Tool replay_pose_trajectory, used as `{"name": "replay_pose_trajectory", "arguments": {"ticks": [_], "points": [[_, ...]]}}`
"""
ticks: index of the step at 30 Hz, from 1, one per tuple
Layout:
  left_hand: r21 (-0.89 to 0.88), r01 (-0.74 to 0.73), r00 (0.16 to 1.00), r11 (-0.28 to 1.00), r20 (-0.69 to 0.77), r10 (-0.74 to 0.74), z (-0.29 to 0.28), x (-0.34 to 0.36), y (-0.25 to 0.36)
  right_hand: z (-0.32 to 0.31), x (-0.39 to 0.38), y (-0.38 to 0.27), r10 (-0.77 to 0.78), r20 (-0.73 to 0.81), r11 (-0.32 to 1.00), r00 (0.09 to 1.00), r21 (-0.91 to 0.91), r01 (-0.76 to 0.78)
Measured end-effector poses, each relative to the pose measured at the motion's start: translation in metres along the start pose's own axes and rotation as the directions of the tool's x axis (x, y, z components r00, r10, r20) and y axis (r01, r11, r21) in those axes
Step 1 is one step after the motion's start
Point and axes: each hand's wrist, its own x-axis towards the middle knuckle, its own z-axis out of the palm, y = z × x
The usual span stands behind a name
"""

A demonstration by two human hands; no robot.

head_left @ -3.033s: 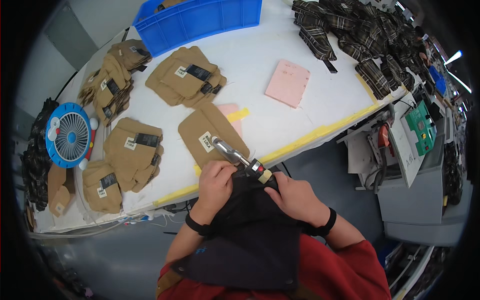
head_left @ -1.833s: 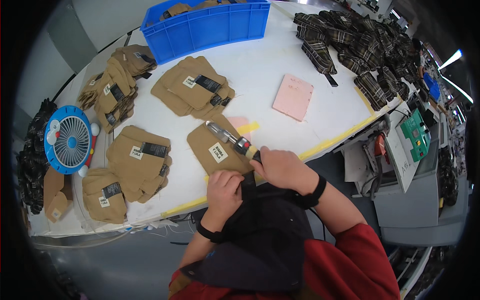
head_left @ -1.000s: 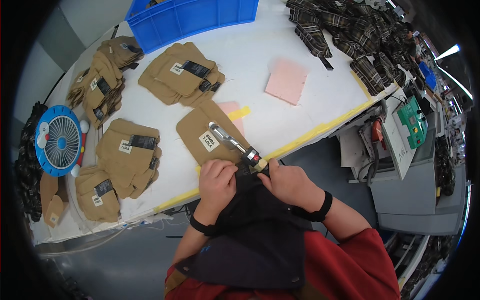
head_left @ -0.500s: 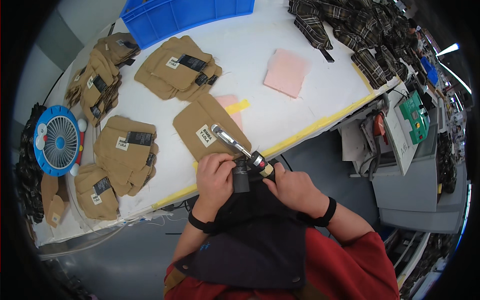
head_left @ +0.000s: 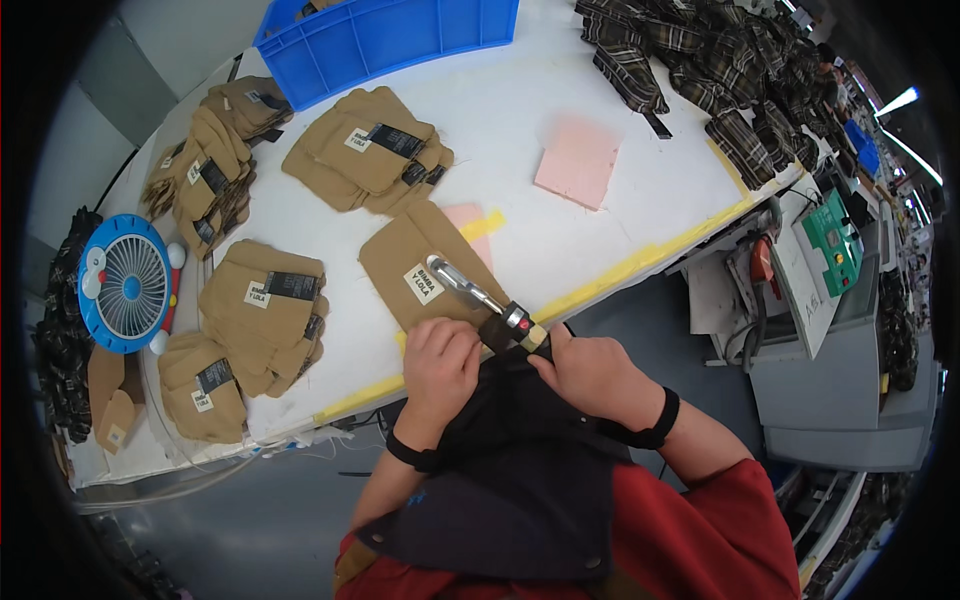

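Observation:
A tan fabric piece (head_left: 400, 265) with a white label (head_left: 423, 283) lies at the table's near edge. My left hand (head_left: 440, 365) has its fingers closed on the near edge of this piece. My right hand (head_left: 600, 370) is wrapped round the black handle of a hand tool (head_left: 470, 287) with a brass-coloured nut and a slim, curved chrome head. The chrome head lies over the tan piece, close to its white label. A dark label (head_left: 496, 334) shows between my left fingers and the tool; its lower part is hidden.
Stacks of tan pieces (head_left: 370, 150) lie left and beyond, some at the left edge (head_left: 262, 315). A blue crate (head_left: 390, 45) stands at the back, a blue fan (head_left: 125, 285) on the left. Pink sheets (head_left: 578, 163) and plaid fabric (head_left: 740, 60) lie to the right.
The dark label that hung below my left fingers is now up beside the tool, mostly hidden. My left hand has shifted slightly; the right still grips the tool. The view has moved a little.

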Motion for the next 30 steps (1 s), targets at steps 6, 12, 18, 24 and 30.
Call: {"name": "replay_pose_trajectory", "arguments": {"ticks": [6, 12, 18, 24, 30], "points": [[0.001, 0.0, 1.0, 1.0, -0.011, 0.0, 0.0, -0.002, -0.002, -0.037, -0.003, -0.005, 0.019, 0.154, 1.0, 0.988, -0.023, -0.016], [-0.03, 0.021, 1.0, 0.999, 0.007, -0.021, 0.001, 0.005, 0.002, -0.031, 0.092, -0.005, -0.093, -0.039, 0.996, 0.995, 0.015, 0.093], [-0.051, 0.055, 0.998, 0.997, -0.008, -0.056, -0.001, 0.001, -0.001, -0.031, 0.082, -0.011, -0.081, -0.001, 0.996, 0.997, -0.029, 0.08], [-0.044, 0.072, 0.997, 0.996, 0.003, -0.072, -0.002, -0.003, -0.001, -0.042, 0.038, -0.013, -0.003, 0.122, 1.0, 0.993, -0.013, 0.004], [-0.046, 0.068, 0.998, 0.997, -0.015, -0.069, 0.002, 0.0, 0.001, -0.038, 0.104, -0.01, -0.067, 0.04, 0.998, 0.997, 0.007, 0.067]]}}
